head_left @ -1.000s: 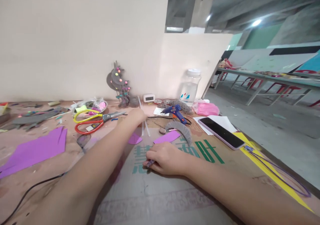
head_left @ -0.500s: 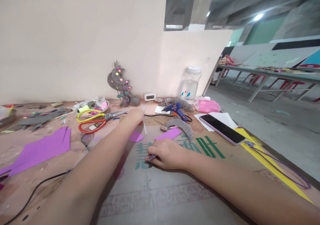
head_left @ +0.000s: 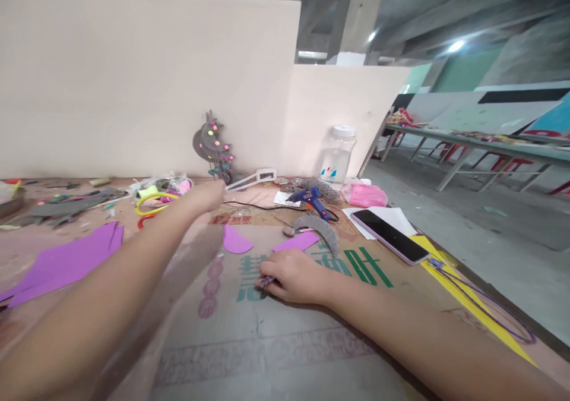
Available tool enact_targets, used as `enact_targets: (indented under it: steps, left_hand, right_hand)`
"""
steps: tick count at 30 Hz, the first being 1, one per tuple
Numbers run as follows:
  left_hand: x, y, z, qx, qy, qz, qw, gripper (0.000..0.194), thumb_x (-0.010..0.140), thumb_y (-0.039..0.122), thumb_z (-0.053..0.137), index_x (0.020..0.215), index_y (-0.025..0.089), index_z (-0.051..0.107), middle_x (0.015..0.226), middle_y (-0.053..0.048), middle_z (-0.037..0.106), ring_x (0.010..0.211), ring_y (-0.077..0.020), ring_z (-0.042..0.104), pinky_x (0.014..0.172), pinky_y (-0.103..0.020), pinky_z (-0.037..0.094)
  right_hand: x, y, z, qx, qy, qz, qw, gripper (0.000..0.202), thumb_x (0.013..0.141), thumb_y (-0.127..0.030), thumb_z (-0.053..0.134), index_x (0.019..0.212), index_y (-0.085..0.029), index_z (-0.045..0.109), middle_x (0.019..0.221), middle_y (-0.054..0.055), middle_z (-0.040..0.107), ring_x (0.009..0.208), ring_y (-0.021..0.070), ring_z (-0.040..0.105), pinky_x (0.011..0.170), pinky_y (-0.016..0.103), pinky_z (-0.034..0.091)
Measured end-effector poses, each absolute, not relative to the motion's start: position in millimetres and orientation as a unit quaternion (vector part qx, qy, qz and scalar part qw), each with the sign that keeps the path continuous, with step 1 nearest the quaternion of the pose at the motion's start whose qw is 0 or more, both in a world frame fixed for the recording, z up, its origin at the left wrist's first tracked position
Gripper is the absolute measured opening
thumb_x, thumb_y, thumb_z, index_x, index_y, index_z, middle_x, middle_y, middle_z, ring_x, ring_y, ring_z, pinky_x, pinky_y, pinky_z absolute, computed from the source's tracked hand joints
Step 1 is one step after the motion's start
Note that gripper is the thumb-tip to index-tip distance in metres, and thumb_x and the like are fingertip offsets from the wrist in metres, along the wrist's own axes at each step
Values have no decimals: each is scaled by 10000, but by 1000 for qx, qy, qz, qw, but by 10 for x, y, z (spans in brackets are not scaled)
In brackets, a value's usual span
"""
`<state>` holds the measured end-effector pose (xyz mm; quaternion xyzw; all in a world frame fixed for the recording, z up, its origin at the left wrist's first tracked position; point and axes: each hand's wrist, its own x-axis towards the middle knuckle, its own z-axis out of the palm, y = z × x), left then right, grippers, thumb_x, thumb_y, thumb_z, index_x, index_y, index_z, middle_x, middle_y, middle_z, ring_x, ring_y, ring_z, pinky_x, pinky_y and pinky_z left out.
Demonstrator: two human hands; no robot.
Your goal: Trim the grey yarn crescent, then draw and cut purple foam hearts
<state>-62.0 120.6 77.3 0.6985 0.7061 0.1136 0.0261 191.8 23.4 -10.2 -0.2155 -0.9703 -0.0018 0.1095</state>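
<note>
Bare, smooth forearms, slim wrists, bare hands

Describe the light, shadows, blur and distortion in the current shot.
Head view: a ceiling lamp glares at upper right; the left forearm casts a soft shadow on the cardboard; the left hand looks slightly smeared, finger detail lost; wide-angle stretch seems to enlarge the right forearm toward the edge.

The bare left hand had moved toward the far left corner of the pinkish table; the thin translucent white sticks had swung rightward, and the rounded purple piece had become fully visible.
</note>
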Motion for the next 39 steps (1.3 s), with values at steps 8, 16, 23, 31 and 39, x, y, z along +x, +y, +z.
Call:
enact_targets:
  steps: [8, 16, 23, 31, 39]
  left_hand:
    - [-1768, 1028, 943, 656, 733, 146, -107, 369, 974, 366, 669, 1287, 174, 633, 1307, -94, 649, 1133, -264, 660, 964, -488, 570]
    - [-1448, 866, 767, 709, 650, 263, -71, 347, 990, 399, 635, 1219, 141, 672, 1266, -61, 668, 1120, -305, 666, 962, -466, 568]
    - [-99, 356, 536, 810, 496, 300, 94, 244, 989, 231, 548, 1082, 228, 773, 1002, -26, 807, 885, -201, 735, 830, -332, 589]
    - [282, -292, -43, 866, 316, 376, 97, 219, 982, 222, 555, 1138, 184, 703, 1080, -96, 743, 1011, -232, 687, 893, -407, 551]
    - [263, -294, -62, 895, 247, 371, 4, 99, 991, 257, 634, 1066, 195, 651, 1037, -74, 703, 968, -219, 612, 864, -406, 481]
  right_hand:
    - [1913, 226, -68, -223, -967, 51, 111, 206, 984, -255, 583, 793, -187, 615, 758, 43, 707, 700, 168, 624, 634, 262, 382]
    - [1944, 221, -38, -216, -959, 74, 168, 300, 998, -381, 595, 764, -193, 593, 730, 41, 660, 663, 163, 565, 609, 274, 361]
    - [1976, 74, 565, -221, -743, 445, 448, 593, 1000, -674, 433, 623, -216, 429, 566, -49, 383, 517, 117, 343, 520, 256, 295]
    - [2098, 88, 907, -212, -453, 726, 472, 527, 1003, -549, 404, 592, -229, 323, 478, -73, 294, 420, 84, 164, 369, 180, 207]
    - [2099, 139, 805, -215, -411, 743, 483, 521, 1016, -542, 321, 592, -251, 238, 466, -79, 224, 406, 89, 145, 347, 188, 225]
